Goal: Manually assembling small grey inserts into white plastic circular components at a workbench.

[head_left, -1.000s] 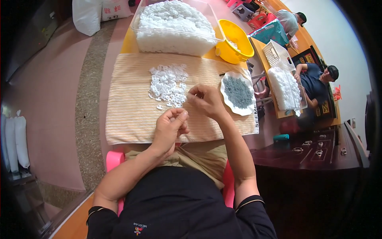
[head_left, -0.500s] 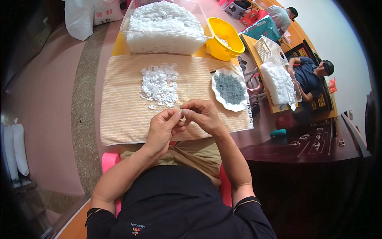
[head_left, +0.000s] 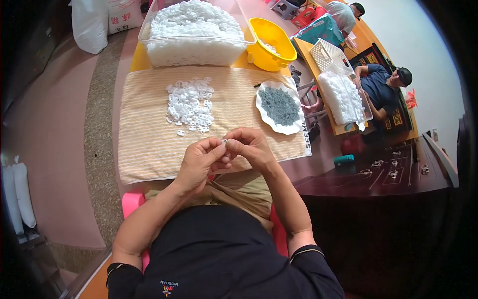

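Close together over the towel's near edge, both my hands pinch one small white plastic piece (head_left: 225, 141). My left hand (head_left: 201, 162) grips it between thumb and index finger from the left. On the other side my right hand (head_left: 251, 148) has its thumb and index finger closed on it, with most of the piece hidden. Just beyond lies a loose pile of small white plastic pieces with holes (head_left: 190, 104), a single one set apart at its near side. To the right, a white scalloped plate (head_left: 262, 119) holds many tiny dark grey parts (head_left: 280, 106).
A striped towel (head_left: 144, 144) covers the table. At its far side stand a clear bin (head_left: 191, 52) heaped with white pieces and a yellow tub (head_left: 269, 57). Two people sit at tables on the right, one beside a white basket (head_left: 328, 56). Sacks (head_left: 89, 25) stand far left.
The whole view has shifted slightly, so the table things appear further left. My hands stay pinched together, with slight finger movement; a bit more of the white piece shows between them.
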`<move>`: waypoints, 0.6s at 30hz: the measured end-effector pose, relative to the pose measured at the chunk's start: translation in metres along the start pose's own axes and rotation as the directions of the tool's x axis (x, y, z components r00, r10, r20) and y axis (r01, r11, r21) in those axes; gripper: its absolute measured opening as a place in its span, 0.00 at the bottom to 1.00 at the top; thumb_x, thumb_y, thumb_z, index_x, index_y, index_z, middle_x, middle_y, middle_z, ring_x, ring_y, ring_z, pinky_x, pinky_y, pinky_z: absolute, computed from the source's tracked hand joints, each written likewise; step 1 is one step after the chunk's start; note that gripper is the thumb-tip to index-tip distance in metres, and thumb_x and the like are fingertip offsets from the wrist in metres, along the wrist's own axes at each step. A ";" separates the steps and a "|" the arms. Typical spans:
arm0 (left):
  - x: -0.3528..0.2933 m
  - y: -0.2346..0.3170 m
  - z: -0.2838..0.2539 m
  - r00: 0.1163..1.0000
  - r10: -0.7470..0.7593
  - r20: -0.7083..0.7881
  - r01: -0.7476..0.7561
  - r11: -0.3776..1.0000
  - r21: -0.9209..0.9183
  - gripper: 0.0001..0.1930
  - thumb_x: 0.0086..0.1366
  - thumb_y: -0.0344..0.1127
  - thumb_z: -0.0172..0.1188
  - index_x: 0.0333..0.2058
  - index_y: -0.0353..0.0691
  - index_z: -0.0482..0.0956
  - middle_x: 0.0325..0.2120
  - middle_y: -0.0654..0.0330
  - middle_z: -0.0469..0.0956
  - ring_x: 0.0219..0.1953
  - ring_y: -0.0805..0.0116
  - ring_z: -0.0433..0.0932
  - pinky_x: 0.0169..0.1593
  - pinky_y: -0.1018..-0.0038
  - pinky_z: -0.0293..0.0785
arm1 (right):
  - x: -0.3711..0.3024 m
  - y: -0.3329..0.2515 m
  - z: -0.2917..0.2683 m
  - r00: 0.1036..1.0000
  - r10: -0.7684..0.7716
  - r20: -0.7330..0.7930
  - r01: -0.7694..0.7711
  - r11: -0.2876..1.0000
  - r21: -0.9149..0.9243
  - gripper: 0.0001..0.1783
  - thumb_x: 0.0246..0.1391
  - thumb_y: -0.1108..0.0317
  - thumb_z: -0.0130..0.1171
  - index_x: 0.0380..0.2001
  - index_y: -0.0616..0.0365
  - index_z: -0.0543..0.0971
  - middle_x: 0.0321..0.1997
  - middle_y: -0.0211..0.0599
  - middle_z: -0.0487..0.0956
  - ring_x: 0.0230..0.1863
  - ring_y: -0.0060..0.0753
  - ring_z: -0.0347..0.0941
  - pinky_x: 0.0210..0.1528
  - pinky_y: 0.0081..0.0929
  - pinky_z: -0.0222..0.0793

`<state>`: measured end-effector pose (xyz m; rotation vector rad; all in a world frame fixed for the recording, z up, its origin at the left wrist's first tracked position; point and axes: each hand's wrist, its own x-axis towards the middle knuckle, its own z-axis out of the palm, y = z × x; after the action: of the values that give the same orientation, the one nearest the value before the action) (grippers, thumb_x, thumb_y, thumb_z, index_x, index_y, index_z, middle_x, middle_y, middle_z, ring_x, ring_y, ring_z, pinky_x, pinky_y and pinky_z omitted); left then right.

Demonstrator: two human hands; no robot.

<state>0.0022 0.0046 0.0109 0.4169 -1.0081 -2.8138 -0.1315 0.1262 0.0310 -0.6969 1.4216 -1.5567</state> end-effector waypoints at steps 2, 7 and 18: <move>0.000 0.000 0.000 1.000 0.002 -0.006 -0.002 1.000 0.002 0.07 0.66 0.33 0.57 0.38 0.35 0.75 0.30 0.62 0.77 0.30 0.78 0.76 0.37 0.78 0.79 | -0.006 0.000 -0.005 0.984 -0.122 -0.129 0.079 0.951 -0.297 0.07 0.54 0.72 0.62 0.33 0.65 0.79 0.30 0.30 0.78 0.27 0.18 0.73 0.29 0.16 0.70; 0.001 -0.001 -0.003 0.998 0.013 -0.057 -0.011 1.000 0.025 0.05 0.64 0.31 0.59 0.36 0.36 0.75 0.29 0.63 0.76 0.29 0.76 0.76 0.35 0.77 0.78 | -0.020 -0.004 -0.044 0.785 -0.586 -0.202 0.178 0.524 -0.833 0.08 0.49 0.76 0.64 0.34 0.65 0.79 0.28 0.33 0.76 0.26 0.18 0.69 0.28 0.16 0.65; 0.002 -0.007 -0.003 0.995 0.008 -0.102 0.001 0.996 0.091 0.06 0.62 0.30 0.61 0.35 0.36 0.75 0.29 0.60 0.78 0.28 0.75 0.77 0.35 0.79 0.78 | -0.043 -0.012 -0.090 0.824 -0.560 -0.087 -0.171 -0.099 -0.980 0.13 0.46 0.62 0.64 0.36 0.56 0.79 0.35 0.38 0.75 0.37 0.44 0.71 0.39 0.37 0.68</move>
<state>0.0015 0.0076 0.0039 0.5623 -1.1164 -2.7198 -0.1935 0.2056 0.0328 -1.5140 3.1102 -0.4076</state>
